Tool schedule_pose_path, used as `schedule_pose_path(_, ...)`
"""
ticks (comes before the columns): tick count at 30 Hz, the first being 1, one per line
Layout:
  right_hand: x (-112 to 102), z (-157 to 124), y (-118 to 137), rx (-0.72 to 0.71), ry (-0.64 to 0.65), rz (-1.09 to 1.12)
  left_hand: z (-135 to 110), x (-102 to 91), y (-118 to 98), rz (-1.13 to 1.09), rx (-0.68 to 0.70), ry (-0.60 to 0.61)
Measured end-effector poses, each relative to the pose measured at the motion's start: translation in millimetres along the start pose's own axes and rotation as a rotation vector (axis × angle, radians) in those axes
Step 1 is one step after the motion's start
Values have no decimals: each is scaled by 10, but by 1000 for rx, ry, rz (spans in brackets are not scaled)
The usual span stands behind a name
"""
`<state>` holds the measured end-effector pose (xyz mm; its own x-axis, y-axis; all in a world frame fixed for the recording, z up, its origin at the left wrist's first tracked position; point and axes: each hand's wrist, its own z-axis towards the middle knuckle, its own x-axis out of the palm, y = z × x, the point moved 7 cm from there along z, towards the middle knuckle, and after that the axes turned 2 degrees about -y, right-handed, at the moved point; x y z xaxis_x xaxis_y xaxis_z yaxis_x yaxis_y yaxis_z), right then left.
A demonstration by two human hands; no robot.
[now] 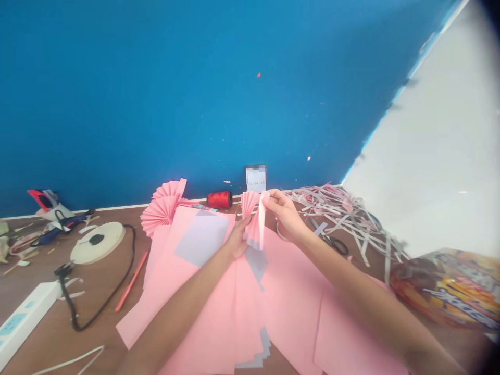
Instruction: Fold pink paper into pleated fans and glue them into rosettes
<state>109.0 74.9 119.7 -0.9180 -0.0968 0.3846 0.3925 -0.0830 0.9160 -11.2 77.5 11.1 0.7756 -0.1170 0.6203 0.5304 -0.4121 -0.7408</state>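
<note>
L grip (pixel 237 238): closed, fingers against lower left of the pleated pink paper (pixel 253 221), apparently steadying it.
R grip (pixel 284 214): clenched on same piece at top right, prob. pinching so the folds stay bunched.
Pleated piece: held up betw. both grips, above the sheets, fanning out at top.
Sheets: pink paper sheets (pixel 291 307) overlap under both forearms, grey patches showing; spread flat on the wood surface (pixel 42 307), within easy reach.
Rosettes: two pink paper rosettes (pixel 161 209) just past the sheets, one overlapping the other, near base of the blue wall (pixel 195 104).
Back edge: red thread spool (pixel 219 199) on its side; phone (pixel 255 178) propped upright vs. wall, likely for viewing, display blurred.
R side: black-handled scissors (pixel 328 242) beside a heap of grey-white paper scraps (pixel 339 219).
L side: pale round tape roll (pixel 97 242), black cable (pixel 117 281), red marker (pixel 132 281), white power strip (pixel 27 317).
Container: printed foil pack (pixel 445 289) at lower R; contents hidden, can't tell if open.
</note>
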Motion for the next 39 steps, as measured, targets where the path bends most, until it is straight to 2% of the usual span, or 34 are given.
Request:
schedule_pose_path(3,-45,33,-57,70,-10,9,7,79,10,-37,-23,119)
schedule_pose_path(5,-101,63,-102,90,-59,6,-3,121,17,-42,-38,189)
schedule_pose_path(8,-158,86,-173,73,-126,4,-28,136,11,-4,-33,213)
schedule_pose_path(13,-101,43,-298,70,-107,63,-57,126,9,54,-34,164)
schedule_pose_path(17,-45,-5,-304,19,-75,50,-56,99,25,148,-12,64)
schedule_pose_path(21,40,-35,-366,59,37,26,-87,113,-52,231,119,-34)
schedule_pose_path(24,75,-32,-384,24,109,19,-117,154,-114,274,218,-24)
schedule_pose_path(26,55,-16,-397,-3,104,9,-119,135,-115,303,233,-40)
schedule_pose_path(30,-23,19,-441,-16,40,-7,-99,94,-58,292,204,-36)
schedule_pose_path(35,-45,32,-460,-58,33,-24,-86,139,-4,267,145,31)
schedule_pose_path(39,-67,31,-441,-96,2,-47,-94,147,-11,250,127,37)
